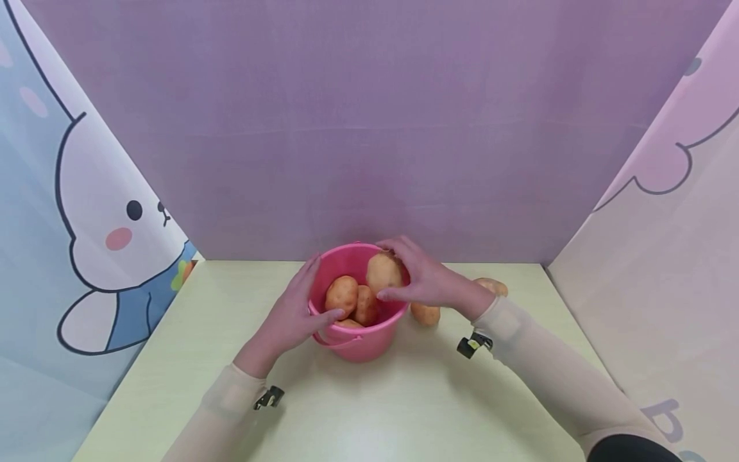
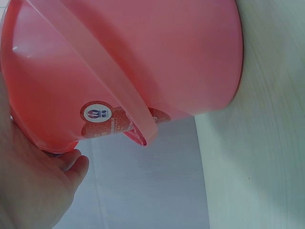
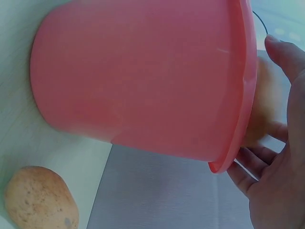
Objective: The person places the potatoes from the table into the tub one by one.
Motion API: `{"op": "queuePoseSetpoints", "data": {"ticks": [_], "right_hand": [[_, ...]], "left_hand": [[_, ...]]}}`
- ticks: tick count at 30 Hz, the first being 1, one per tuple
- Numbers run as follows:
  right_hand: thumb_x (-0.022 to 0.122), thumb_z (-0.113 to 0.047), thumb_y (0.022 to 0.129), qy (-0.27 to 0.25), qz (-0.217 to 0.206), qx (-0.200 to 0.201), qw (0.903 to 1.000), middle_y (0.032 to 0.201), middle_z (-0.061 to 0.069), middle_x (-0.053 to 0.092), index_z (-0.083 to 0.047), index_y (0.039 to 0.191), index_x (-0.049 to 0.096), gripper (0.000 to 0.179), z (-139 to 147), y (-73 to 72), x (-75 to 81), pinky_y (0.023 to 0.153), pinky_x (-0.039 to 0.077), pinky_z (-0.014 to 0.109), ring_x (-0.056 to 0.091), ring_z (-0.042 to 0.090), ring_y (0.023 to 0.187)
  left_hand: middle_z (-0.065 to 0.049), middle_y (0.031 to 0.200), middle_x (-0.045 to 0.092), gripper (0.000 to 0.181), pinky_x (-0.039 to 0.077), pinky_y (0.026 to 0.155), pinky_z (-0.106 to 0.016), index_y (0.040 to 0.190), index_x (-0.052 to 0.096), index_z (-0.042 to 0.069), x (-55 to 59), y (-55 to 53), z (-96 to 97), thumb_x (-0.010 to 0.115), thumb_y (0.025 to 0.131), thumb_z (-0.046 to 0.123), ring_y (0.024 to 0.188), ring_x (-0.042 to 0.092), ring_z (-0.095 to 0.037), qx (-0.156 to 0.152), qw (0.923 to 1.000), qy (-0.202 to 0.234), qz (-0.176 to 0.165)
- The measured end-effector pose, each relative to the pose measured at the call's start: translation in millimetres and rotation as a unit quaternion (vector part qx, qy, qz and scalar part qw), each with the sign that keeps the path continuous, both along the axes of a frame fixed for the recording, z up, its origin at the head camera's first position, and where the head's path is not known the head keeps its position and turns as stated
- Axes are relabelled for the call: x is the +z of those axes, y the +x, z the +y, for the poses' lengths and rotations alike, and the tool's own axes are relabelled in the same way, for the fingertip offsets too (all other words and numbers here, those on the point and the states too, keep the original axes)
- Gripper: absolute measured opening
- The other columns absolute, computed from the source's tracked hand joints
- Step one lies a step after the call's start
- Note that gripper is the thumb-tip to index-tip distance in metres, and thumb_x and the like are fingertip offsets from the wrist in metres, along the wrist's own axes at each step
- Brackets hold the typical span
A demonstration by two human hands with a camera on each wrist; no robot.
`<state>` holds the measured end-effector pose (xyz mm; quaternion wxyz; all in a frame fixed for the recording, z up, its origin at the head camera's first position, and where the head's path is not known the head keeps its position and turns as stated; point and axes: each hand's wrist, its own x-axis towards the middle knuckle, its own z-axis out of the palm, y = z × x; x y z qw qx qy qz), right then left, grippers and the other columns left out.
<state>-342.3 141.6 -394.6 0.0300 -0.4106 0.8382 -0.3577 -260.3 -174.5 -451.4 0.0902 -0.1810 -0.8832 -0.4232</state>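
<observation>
I see the left hand [image 1: 297,316] gripping the bucket [image 1: 360,345] at its edge. Across from it, the right hand [image 1: 420,276] holds a potato [image 1: 383,273] between thumb and fingers, in the bucket's mouth. More potatoes [image 1: 342,295] lie inside. The handle [image 2: 106,70] hangs down outside. On the table [image 1: 346,410], to the right, are two other potatoes [image 1: 425,315], partly hidden by the right arm [image 1: 548,366]. Close behind stands a purple wall [image 1: 369,128].

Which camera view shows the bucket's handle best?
The left wrist view: the handle slants close up across the pink bucket, unobstructed. The head view shows only a thin strip on the near side; the right wrist view shows none.
</observation>
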Motion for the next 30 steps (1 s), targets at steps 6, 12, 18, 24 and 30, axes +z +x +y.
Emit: {"op": "queuePoseSetpoints", "data": {"ticks": [6,12,18,24,30], "right_hand": [[0.093,-0.045,0.090,-0.026,-0.043,0.002,0.9987,0.150,0.009,0.051,-0.016,0.162,0.046,0.090,1,-0.1,1.0,0.092,0.067,0.048,0.058,0.032,0.135],[0.092,-0.046,0.092,-0.025,-0.036,0.005,0.9990,0.150,0.009,0.051,-0.015,0.160,0.049,0.087,4,-0.4,1.3,0.094,0.067,0.047,0.057,0.032,0.137],[0.090,-0.047,0.093,-0.019,-0.018,0.002,0.9997,0.151,0.006,0.051,-0.015,0.159,0.051,0.084,7,-2.1,0.4,0.095,0.066,0.044,0.056,0.028,0.137],[0.089,-0.048,0.094,-0.009,-0.016,-0.021,0.9996,0.154,0.002,0.049,-0.022,0.160,0.050,0.081,15,-0.6,3.5,0.100,0.063,0.052,0.056,0.027,0.140],[0.088,-0.044,0.096,-0.002,-0.004,-0.054,0.9985,0.155,-0.003,0.047,-0.030,0.161,0.048,0.078,33,-4.4,0.4,0.109,0.057,0.059,0.053,0.028,0.141]], "left_hand": [[0.001,0.179,0.029,0.116,0.055,0.110,-0.065,0.178,0.023,0.026,-1.8,-1.5,-0.2,0.090,0.089,0.058,0.159,0.038,-0.032,-0.003,1.0000,0.001,0.003],[0.000,0.179,0.028,0.116,0.056,0.109,-0.065,0.178,0.023,0.026,-1.3,-1.1,0.0,0.091,0.089,0.057,0.159,0.038,-0.032,-0.003,1.0000,0.000,0.001],[-0.001,0.178,0.031,0.115,0.057,0.108,-0.064,0.178,0.024,0.026,0.3,-0.7,0.8,0.091,0.089,0.055,0.158,0.040,-0.031,-0.004,1.0000,0.001,0.006],[0.000,0.180,0.028,0.115,0.055,0.110,-0.065,0.178,0.023,0.025,0.8,0.4,1.3,0.090,0.089,0.056,0.160,0.037,-0.032,0.000,1.0000,-0.002,0.004],[-0.001,0.182,0.022,0.118,0.054,0.111,-0.066,0.179,0.021,0.023,0.1,1.6,1.1,0.088,0.090,0.060,0.163,0.031,-0.036,0.010,0.9999,-0.011,-0.008]]}}
